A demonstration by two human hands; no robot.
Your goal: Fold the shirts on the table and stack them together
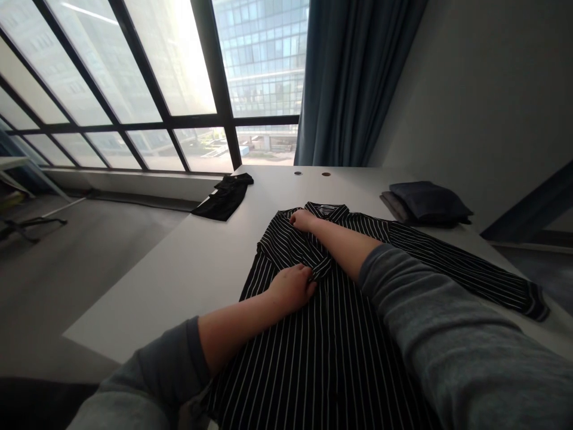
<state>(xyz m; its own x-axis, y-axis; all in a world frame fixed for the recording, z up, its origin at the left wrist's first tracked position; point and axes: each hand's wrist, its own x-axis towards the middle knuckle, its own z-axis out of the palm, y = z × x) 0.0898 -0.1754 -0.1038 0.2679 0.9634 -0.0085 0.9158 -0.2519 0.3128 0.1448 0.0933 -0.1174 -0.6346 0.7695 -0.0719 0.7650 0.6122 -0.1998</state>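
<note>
A black shirt with white stripes lies spread on the white table, its collar toward the far edge. One sleeve stretches out to the right; the left one is folded in across the chest. My left hand is closed on the striped cloth near the cuff at mid-chest. Farther up, my right hand pinches the cloth by the shoulder, left of the collar. My right forearm crosses over the upper front of the shirt.
On the white table, a black folded garment lies at the far left edge. A stack of dark folded clothes sits at the far right. Windows and a blue curtain stand behind.
</note>
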